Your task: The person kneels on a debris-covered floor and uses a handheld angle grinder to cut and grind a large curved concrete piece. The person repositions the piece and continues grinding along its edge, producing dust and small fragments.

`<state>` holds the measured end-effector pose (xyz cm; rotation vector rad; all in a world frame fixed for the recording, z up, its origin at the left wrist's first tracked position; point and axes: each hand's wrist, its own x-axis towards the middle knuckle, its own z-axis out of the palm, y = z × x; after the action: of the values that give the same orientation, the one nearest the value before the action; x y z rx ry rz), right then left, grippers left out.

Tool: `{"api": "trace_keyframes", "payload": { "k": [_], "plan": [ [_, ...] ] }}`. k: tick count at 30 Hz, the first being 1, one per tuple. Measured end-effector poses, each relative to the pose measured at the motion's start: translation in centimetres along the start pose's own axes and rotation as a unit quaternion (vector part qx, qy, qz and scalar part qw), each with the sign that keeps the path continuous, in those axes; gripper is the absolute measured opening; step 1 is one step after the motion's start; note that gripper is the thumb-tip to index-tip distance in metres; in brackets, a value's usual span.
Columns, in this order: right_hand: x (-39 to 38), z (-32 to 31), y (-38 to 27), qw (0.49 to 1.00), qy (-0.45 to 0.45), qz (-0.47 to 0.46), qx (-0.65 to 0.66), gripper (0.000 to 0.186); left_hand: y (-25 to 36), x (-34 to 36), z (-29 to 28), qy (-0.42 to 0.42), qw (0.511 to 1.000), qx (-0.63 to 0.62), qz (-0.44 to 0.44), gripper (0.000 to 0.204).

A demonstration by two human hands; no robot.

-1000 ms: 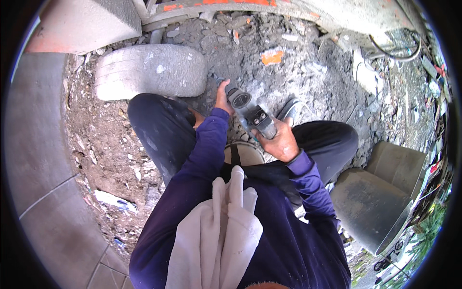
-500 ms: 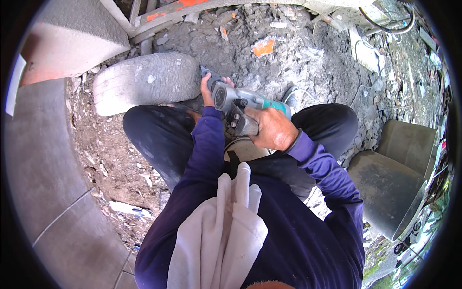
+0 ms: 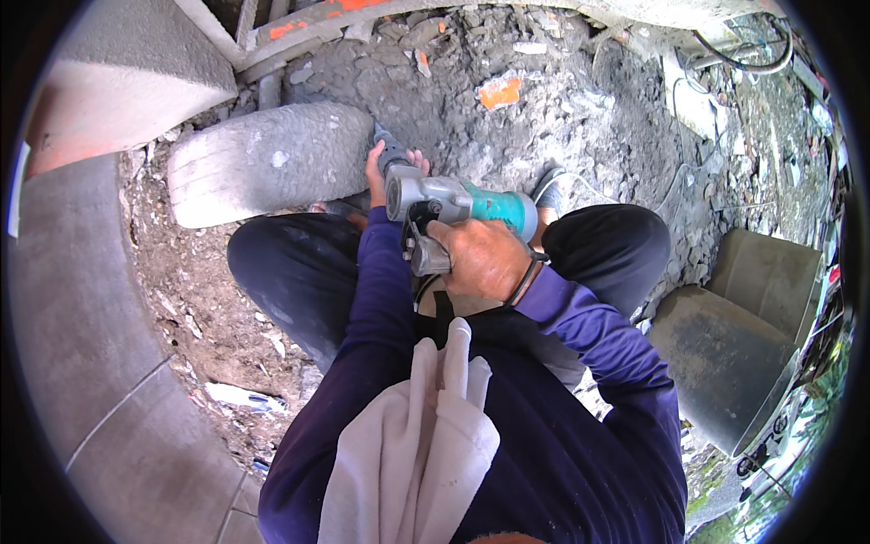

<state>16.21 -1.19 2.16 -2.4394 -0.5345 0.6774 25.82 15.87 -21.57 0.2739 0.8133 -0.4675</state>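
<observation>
A teal and grey demolition hammer lies slantwise between my knees, its front end pointing up and left. My left hand wraps round its dark front barrel, fingers partly hidden behind it. The rear grip is closed in my right hand. The hammer's narrow tip is close to the right end of a rounded, dusty concrete piece; whether they touch I cannot tell. Under me, between my thighs, a round pale seat or lid partly shows.
Broken rubble covers the ground ahead, with an orange-faced fragment on it. Grey tiles curve along the left. A concrete block stands upper left. At right lie dark curved pieces and a thin cable.
The hammer's body and my right hand have shifted left and slightly down, and the teal housing shows more. My left hand has moved slightly left, still round the barrel.
</observation>
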Motion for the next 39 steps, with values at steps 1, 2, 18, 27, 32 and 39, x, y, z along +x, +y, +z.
{"api": "trace_keyframes", "payload": {
  "k": [1,2,18,27,32,39],
  "plan": [
    [0.0,0.0,0.1,1.0,0.004,0.005,0.003,0.054,0.3,0.2,-0.2,0.004,1.0,0.01,0.001,0.058],
    [0.1,0.0,0.2,1.0,-0.003,0.015,0.004,0.052,0.5,0.5,-0.3,-0.006,0.999,0.032,0.008,0.059],
    [-3.5,4.6,5.9,0.982,0.14,0.067,0.105,0.056,-1.4,3.5,-1.0,0.008,1.0,0.01,0.025,0.041],
    [-0.2,-2.6,4.8,0.976,0.125,0.092,0.156,0.041,-1.3,1.1,2.9,-0.054,0.996,0.057,0.035,0.05],
    [3.7,-7.8,9.4,0.968,0.074,0.077,0.228,0.028,-0.4,4.1,4.4,-0.074,0.996,0.039,-0.015,0.066],
    [-3.1,3.2,6.7,0.983,0.167,0.056,0.053,0.06,-2.3,4.5,0.3,-0.009,0.999,-0.041,0.027,0.061]
  ]
}}
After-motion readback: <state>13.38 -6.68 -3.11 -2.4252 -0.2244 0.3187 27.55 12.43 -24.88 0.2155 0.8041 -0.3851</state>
